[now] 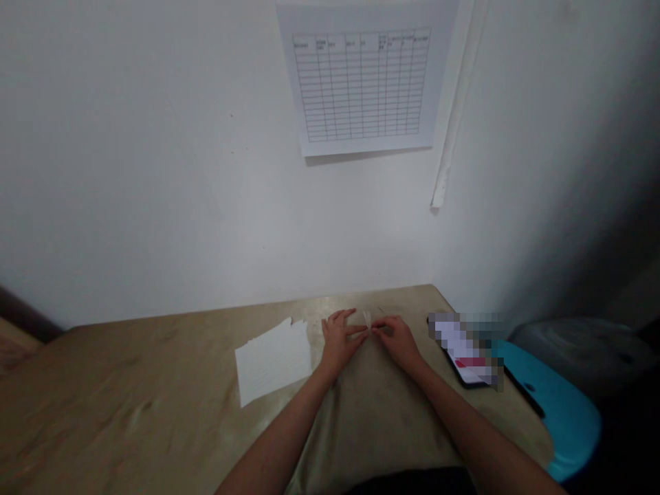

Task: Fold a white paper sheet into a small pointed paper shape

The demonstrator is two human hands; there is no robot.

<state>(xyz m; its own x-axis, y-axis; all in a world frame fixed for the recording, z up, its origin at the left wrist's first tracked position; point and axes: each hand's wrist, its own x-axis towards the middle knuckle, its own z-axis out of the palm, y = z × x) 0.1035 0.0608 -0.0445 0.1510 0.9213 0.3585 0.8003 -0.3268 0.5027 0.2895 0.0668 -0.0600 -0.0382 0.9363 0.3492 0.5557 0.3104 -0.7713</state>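
Near the back of the table, my left hand point(340, 338) has its thumb and index finger closed on a small pale bundle of thin strips point(367, 317), possibly paper; its other fingers are spread. My right hand point(396, 335) pinches the same bundle from the other side, fingertips almost touching the left ones. The bundle's upper end sticks up between the hands, and its lower part is hidden by the fingers. To the left of my left hand lies a white sheet of paper point(273, 364) with a ragged, torn upper edge.
A phone point(467, 361) with a lit screen lies at the table's right edge. Beyond that edge is a turquoise stool or chair seat point(562, 405). The brown-covered table point(155, 412) meets a white wall bearing a printed grid sheet point(364, 89).
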